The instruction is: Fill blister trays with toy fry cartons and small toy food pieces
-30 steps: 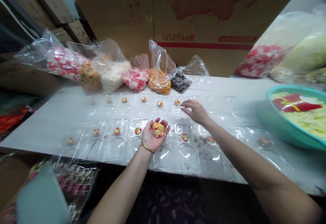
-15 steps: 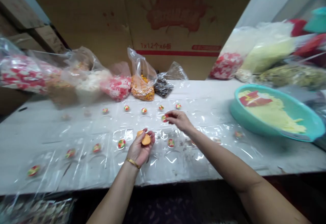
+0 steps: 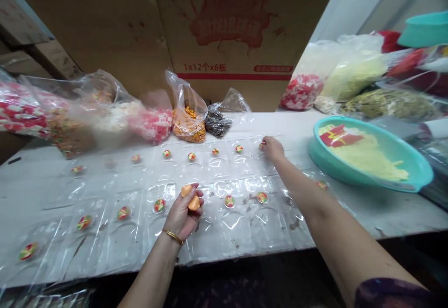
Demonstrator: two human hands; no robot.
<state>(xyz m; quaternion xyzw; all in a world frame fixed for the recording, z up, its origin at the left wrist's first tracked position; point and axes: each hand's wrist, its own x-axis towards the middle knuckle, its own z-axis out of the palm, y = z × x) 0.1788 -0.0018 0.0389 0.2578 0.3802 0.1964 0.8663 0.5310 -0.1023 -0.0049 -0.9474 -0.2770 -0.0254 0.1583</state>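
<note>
My left hand (image 3: 184, 210), with a gold bangle at its wrist, is curled round small orange rounded pieces (image 3: 193, 202) over the near row of clear plastic trays (image 3: 233, 221). Farther off and to the right, my right hand (image 3: 274, 149) pinches a small round disc (image 3: 262, 145) at the far row of trays; most of the disc is hidden by the fingers. Discs with red, green and yellow tops lie singly in many trays, among them a near-row disc (image 3: 229, 201) and a far-row disc (image 3: 239, 149).
Along the back stand bags of yellow-orange bits (image 3: 191, 128), dark bits (image 3: 218, 123) and pink-white pieces (image 3: 154, 123). A large cardboard box (image 3: 224, 42) rises behind them. A turquoise basin (image 3: 350, 168) with pale yellow shreds and a red packet (image 3: 339, 136) stands at right.
My right hand has moved right along the far row, away from a tray nearer the middle. The left hand still holds the orange pieces. The whole view has shifted slightly.
</note>
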